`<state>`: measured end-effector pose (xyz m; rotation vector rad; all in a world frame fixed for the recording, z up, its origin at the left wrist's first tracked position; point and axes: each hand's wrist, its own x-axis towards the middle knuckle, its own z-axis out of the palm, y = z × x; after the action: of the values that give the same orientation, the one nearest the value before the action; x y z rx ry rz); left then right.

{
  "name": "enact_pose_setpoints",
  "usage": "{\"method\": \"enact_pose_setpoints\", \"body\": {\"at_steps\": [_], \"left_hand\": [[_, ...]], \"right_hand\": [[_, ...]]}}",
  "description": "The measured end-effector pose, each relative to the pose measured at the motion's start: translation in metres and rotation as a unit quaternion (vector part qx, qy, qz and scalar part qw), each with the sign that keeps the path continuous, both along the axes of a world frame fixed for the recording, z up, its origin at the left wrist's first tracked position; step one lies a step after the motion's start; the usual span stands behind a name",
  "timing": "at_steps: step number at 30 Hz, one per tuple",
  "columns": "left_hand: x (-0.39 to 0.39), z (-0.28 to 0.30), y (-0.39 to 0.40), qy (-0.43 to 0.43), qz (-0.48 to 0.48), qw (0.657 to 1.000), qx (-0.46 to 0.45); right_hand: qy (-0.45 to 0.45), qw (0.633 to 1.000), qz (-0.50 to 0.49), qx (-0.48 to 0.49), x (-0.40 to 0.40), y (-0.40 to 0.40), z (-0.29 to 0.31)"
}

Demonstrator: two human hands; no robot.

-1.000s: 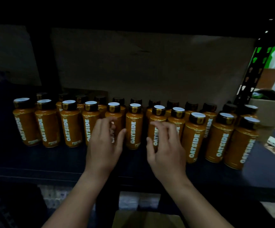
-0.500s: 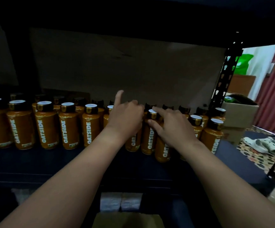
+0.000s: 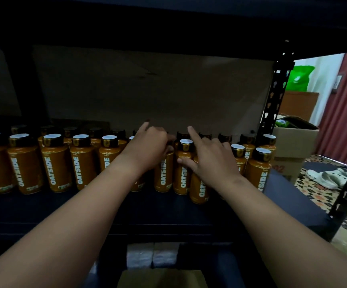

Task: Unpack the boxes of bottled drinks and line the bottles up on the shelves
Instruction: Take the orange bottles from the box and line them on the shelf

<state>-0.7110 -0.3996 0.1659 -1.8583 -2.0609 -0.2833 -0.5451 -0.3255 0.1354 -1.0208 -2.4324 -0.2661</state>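
Two rows of orange OATSIDE bottles (image 3: 52,167) with black caps stand upright on a dark shelf (image 3: 168,215). My left hand (image 3: 147,146) reaches into the middle of the front row. It curls over the top of one bottle (image 3: 163,177), with the index finger raised. My right hand (image 3: 210,161) lies over the cap of a bottle (image 3: 198,190) that stands slightly forward of the row. Its thumb touches the neighbouring bottle (image 3: 184,163) and its index finger points up. Both covered caps are hidden.
A brown cardboard sheet (image 3: 147,90) backs the shelf, and the upper shelf hangs low overhead. A black perforated post (image 3: 274,96) marks the right end. Beyond it are a cardboard box (image 3: 293,146) and sandals (image 3: 324,177) on the patterned floor. Another box (image 3: 162,279) sits below.
Both hands have moved deeper into the row, from the fronts of the bottles onto their tops. The view has shifted left and closer.
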Motion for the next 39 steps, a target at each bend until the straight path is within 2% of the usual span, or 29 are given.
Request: {"method": "enact_pose_setpoints", "body": {"at_steps": [6, 11, 14, 18, 26, 39], "left_hand": [[0.012, -0.008, -0.005, 0.054, -0.022, 0.998, 0.028], [0.034, -0.010, 0.009, 0.086, -0.037, 0.995, 0.022], [0.043, -0.012, 0.013, 0.091, -0.033, 0.994, 0.043], [0.054, -0.013, 0.020, 0.058, -0.029, 0.998, 0.017], [0.078, -0.019, 0.033, -0.107, -0.091, 0.989, 0.035], [0.134, -0.025, 0.056, -0.111, -0.125, 0.986, 0.029]], "right_hand": [[-0.101, 0.990, -0.081, 0.062, 0.035, 0.002, 0.014], [-0.072, 0.993, -0.080, -0.046, 0.048, 0.010, 0.006], [-0.071, 0.993, -0.089, -0.044, 0.050, 0.011, 0.006], [-0.077, 0.991, -0.105, -0.040, 0.064, 0.015, 0.005], [-0.042, 0.990, -0.123, -0.060, 0.094, 0.031, 0.000], [-0.075, 0.985, -0.155, -0.018, 0.131, 0.047, 0.003]]}}
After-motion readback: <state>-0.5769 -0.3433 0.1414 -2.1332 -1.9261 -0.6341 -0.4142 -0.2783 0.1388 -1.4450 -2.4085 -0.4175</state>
